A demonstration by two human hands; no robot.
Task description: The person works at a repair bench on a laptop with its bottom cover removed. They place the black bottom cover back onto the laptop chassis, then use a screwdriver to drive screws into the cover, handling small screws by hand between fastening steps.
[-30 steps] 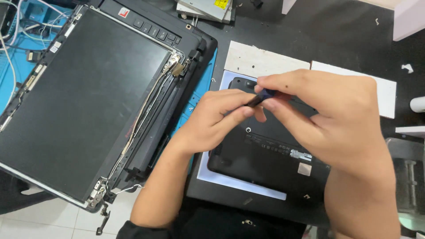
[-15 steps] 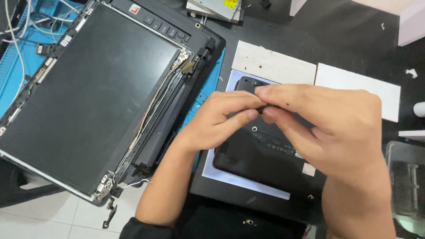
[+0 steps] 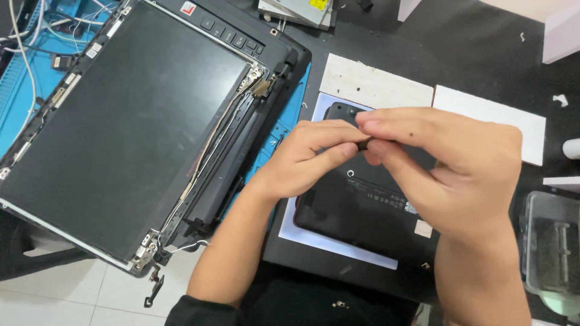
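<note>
A dark surface carries everything here. On its left lies the biggest item, a stripped laptop display panel with its bezel off, bare metal hinges at the corners and thin cables running along its right edge; part of it rests on a blue work mat. Right of that, on a sheet of white paper, sits a black laptop base turned underside up. Two white boards lie behind it, and a clear plastic container stands at the right edge.

Above the laptop base, both hands meet. The left hand and the right hand are each closed to a narrow pinch, thumb and forefinger tips pressed on a small black part, held in the air between them, just above the upper left of the base. Most of the part is covered by the fingers, so its exact kind cannot be told.

Judging by how little of it shows, the part is very light and easy to drop or lose against the dark surface. It looks rigid, likely plastic, perhaps thin enough to snap if bent. A fingertip pinch at its two ends, as here, seems the sensible hold, with gentle pressure.
</note>
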